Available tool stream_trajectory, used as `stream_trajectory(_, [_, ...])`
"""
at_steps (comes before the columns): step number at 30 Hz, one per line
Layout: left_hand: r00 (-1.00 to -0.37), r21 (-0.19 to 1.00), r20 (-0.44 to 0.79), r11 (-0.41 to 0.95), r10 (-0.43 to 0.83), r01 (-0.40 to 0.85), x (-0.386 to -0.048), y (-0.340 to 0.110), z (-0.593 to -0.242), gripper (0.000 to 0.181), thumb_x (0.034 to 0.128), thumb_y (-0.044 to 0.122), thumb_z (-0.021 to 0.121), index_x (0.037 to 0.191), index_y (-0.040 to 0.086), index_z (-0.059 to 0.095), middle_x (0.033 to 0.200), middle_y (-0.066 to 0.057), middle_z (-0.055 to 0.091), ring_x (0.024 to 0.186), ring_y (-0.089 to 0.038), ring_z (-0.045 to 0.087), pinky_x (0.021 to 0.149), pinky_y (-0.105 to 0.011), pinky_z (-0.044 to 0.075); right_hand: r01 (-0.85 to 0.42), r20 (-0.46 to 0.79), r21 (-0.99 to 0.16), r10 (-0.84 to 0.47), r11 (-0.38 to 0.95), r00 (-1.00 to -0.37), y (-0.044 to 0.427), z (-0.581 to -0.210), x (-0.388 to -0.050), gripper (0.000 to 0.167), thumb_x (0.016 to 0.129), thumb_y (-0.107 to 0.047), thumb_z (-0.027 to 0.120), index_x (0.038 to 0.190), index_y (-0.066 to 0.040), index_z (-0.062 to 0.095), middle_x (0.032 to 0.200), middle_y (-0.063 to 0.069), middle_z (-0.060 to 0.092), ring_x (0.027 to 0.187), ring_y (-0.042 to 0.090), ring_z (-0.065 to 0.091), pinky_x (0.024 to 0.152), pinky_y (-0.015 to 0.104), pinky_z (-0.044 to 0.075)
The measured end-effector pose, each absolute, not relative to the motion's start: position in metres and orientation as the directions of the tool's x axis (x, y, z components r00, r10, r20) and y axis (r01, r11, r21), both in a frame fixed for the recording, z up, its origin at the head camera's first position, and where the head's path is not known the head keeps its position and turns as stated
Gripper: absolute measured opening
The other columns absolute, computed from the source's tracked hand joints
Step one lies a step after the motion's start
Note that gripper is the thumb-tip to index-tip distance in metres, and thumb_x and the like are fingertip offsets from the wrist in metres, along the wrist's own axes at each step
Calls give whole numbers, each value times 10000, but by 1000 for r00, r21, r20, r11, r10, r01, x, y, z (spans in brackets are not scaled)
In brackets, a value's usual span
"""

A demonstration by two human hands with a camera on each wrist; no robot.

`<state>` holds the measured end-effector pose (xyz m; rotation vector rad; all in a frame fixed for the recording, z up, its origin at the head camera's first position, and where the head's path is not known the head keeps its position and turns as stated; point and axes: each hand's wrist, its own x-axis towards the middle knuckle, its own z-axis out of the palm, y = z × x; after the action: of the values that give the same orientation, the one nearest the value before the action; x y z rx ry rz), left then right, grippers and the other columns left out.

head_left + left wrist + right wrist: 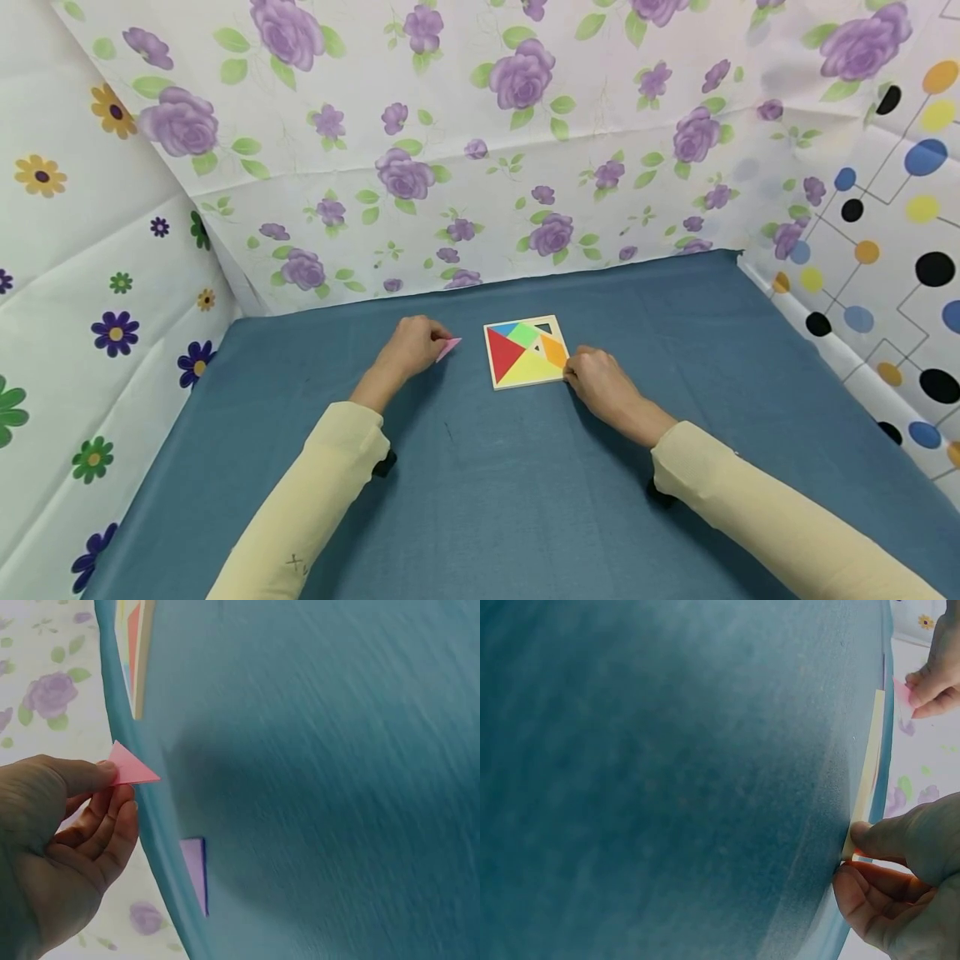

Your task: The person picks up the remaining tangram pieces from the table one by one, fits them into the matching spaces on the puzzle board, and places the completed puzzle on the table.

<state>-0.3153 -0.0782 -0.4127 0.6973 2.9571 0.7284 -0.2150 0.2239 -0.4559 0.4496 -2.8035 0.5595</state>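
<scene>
A pink triangular tangram piece [448,348] is pinched between the thumb and fingers of my left hand [414,343], held just above the cloth. To its right lies a square tangram board [554,325] with red, yellow, blue, green and orange pieces in it. A dark triangular gap shows at its upper right corner, and a small one near the middle. My right hand [600,379] pinches the board's lower right corner between thumb and finger. In the left wrist view, a purple triangular piece [196,874] lies on the cloth near my left hand; in the head view it is hidden.
A blue cloth [480,492] covers the table. Behind it hangs a white sheet with purple roses [405,175]. Patterned sheets also stand at the left, with flowers [116,333], and at the right, with coloured dots [926,208].
</scene>
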Motion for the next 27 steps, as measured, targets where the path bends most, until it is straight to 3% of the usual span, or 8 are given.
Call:
stream_trajectory(5, [-919, 500, 90, 780, 384, 375, -310, -71, -409, 221, 999, 82, 629, 1124, 44, 807, 1081, -114, 762, 835, -219, 618, 685, -325, 489, -353, 302, -330, -257, 876, -918, 224, -456, -215, 161, 929, 39, 722, 778, -8, 745, 683, 36, 526, 585, 143, 464, 554, 299, 459])
stream_trajectory(9, [-936, 583, 52, 751, 349, 312, -305, -65, -405, 216, 1011, 127, 647, 1150, 69, 802, 1100, -102, 758, 798, -201, 616, 657, -302, 471, -352, 300, -330, -256, 876, -919, 224, -455, -215, 152, 929, 39, 722, 785, -5, 747, 682, 34, 520, 586, 144, 460, 551, 296, 455])
stream_trajectory(18, [-944, 771, -7, 603, 331, 206, -291, -49, -394, 193, 993, 115, 698, 1142, 18, 774, 1030, -134, 749, 909, -290, 738, 796, -360, 600, -342, 283, -337, -252, 877, -925, 224, -456, -215, 147, 938, 31, 717, 801, -6, 755, 694, 35, 531, 595, 146, 466, 562, 297, 462])
stream_trajectory(23, [-945, 848, -42, 511, 325, 138, -287, -40, -392, 198, 978, 107, 721, 1129, -14, 762, 996, -146, 736, 892, -311, 729, 874, -469, 592, -341, 283, -338, -251, 877, -926, 224, -456, -215, 154, 938, 31, 720, 793, -11, 750, 691, 33, 527, 597, 147, 461, 563, 296, 452])
stream_trajectory(27, [-950, 864, -55, 492, 307, 109, -285, -33, -393, 191, 971, 108, 731, 1114, -14, 766, 988, -137, 734, 872, -291, 718, 890, -485, 586, -344, 292, -335, -251, 877, -923, 224, -457, -215, 168, 937, 36, 714, 780, -15, 745, 690, 35, 530, 597, 151, 463, 564, 300, 451])
